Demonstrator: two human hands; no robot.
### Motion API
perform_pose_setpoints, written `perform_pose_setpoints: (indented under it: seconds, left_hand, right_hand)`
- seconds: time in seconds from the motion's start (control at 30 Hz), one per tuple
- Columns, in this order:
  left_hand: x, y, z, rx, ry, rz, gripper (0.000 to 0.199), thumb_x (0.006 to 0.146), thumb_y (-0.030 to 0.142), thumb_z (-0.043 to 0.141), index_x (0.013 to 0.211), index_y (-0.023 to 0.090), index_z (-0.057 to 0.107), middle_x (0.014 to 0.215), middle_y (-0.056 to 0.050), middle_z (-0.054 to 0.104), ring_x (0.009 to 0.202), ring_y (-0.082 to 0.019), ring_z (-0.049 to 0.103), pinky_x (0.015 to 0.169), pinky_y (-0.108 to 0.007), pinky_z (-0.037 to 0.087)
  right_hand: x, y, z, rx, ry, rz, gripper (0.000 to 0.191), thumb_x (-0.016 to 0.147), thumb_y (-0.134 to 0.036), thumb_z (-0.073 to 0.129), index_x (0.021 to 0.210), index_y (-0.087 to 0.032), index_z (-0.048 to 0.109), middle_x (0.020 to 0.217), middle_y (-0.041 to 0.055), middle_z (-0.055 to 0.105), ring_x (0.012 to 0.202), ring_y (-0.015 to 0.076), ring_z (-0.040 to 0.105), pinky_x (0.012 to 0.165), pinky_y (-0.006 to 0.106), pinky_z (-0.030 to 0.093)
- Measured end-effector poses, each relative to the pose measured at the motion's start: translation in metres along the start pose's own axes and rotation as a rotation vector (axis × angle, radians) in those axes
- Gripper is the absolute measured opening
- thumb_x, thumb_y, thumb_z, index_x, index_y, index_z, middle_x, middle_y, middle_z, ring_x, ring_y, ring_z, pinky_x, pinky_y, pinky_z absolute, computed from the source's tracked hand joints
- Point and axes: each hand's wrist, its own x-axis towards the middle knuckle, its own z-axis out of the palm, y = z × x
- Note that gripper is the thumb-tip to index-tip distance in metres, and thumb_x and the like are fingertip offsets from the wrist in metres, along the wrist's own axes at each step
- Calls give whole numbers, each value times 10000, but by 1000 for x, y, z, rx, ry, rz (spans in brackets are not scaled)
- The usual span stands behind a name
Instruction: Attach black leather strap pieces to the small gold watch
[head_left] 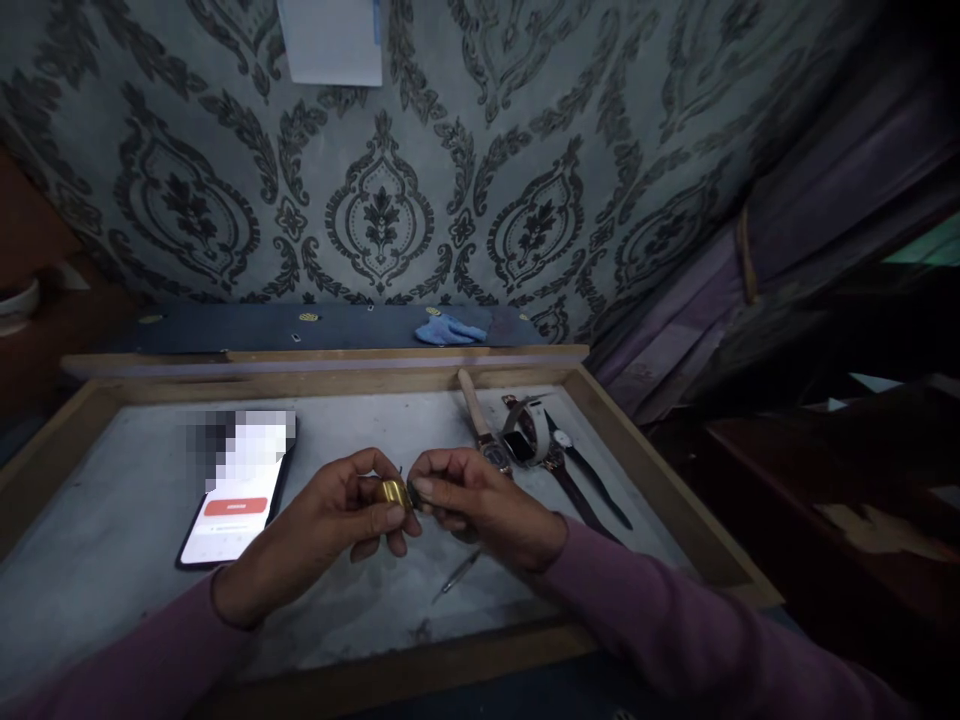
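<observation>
Near the middle of the view, a small shiny gold-coloured piece [393, 493] is pinched between the thumb and fingers of my left hand [341, 510]. My right hand [469, 495] is closed beside it, its fingertips meeting the right side of the gold piece at a small dark part that I cannot make out. Both hands are above the pale surface of a wooden-framed tray [611, 410]. Below my right hand lies a thin metal tool [456, 577]. Several watches, one with a white dial [562, 438], lie just beyond and to the right of my right hand.
A phone [236, 500] with a lit screen lies left of my left hand. A blue cloth [450, 329] rests on the dark ledge [262, 328] behind the tray. The tray's raised wooden edges surround the work area. A purple curtain [675, 310] hangs at the right.
</observation>
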Motion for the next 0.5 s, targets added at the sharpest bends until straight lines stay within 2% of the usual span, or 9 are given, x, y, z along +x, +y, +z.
perform_pose_setpoints:
  seconds: [0.23, 0.5]
  left_hand:
    - [-2, 2, 1, 22, 10, 6, 207, 784, 281, 670, 808, 172, 495, 750, -37, 680, 598, -109, 597, 435, -182, 295]
    - [-1, -2, -2, 20, -3, 9, 210, 789, 282, 660, 825, 175, 482, 759, -39, 686, 602, -116, 610, 438, -186, 296]
  right_hand:
    - [0, 1, 1, -95, 71, -55, 343, 738, -438, 710, 759, -124, 572, 611, -58, 482, 431, 20, 289, 410, 200, 157]
    - [-1, 0, 3, -120, 48, -61, 342, 729, -438, 716, 748, -127, 577, 585, -65, 466, 440, 30, 286, 424, 204, 169]
